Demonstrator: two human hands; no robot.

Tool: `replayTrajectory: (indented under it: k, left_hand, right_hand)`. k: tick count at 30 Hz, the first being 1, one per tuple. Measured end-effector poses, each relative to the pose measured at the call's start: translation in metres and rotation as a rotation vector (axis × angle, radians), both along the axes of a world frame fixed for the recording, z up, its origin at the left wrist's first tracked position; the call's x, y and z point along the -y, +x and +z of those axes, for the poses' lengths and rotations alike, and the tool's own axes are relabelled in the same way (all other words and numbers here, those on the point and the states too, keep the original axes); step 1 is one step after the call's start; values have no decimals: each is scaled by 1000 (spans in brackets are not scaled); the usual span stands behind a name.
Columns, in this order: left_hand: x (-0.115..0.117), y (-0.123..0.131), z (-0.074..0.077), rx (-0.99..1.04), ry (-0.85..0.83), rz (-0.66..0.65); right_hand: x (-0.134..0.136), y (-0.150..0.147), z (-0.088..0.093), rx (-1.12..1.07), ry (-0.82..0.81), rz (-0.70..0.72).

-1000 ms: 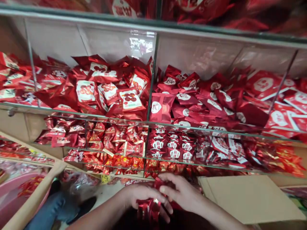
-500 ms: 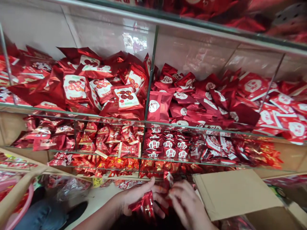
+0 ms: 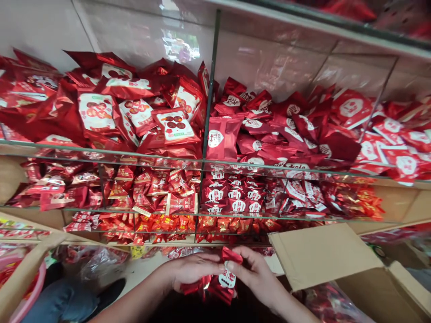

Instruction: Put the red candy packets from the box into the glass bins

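Both my hands meet low in the middle of the view, below the glass shelves. My left hand (image 3: 190,270) is closed around a small bunch of red snack packets (image 3: 202,287). My right hand (image 3: 256,273) pinches one red packet with a white round label (image 3: 228,276) between thumb and fingers, touching the left hand's bunch. Just right of my hands lies an open cardboard box (image 3: 319,255) with more red packets (image 3: 333,305) showing inside its plastic liner.
Glass shelves (image 3: 208,163) with upright glass dividers hold heaps of red packets on several levels. A pink basin (image 3: 25,298) in a wooden frame sits at the lower left. A clear plastic bag (image 3: 97,262) lies on the floor beside a leg in blue jeans (image 3: 63,303).
My hands have stayed together while the view tilted up and left. The right hand has turned up a single packet so its white label now faces me.
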State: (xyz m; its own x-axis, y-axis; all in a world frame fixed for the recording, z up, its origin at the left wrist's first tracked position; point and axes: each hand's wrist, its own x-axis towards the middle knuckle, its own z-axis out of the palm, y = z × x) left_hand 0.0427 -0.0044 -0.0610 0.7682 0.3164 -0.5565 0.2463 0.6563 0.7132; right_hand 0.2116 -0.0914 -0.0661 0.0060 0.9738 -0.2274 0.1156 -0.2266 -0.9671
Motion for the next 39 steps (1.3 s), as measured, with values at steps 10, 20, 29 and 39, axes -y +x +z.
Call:
replayTrajectory:
  k: [10, 20, 29, 39]
  left_hand:
    - [7, -14, -17, 135, -157, -28]
    - [13, -24, -11, 113, -140, 20]
    - [16, -30, -12, 146, -335, 151]
    - [14, -25, -9, 160, -601, 417]
  right_hand:
    - [-40, 90, 55, 450, 365, -317]
    - [-78, 78, 58, 1448, 209, 16]
    - [-101, 84, 51, 1502, 237, 304]
    - [-44, 9, 56, 951, 235, 309]
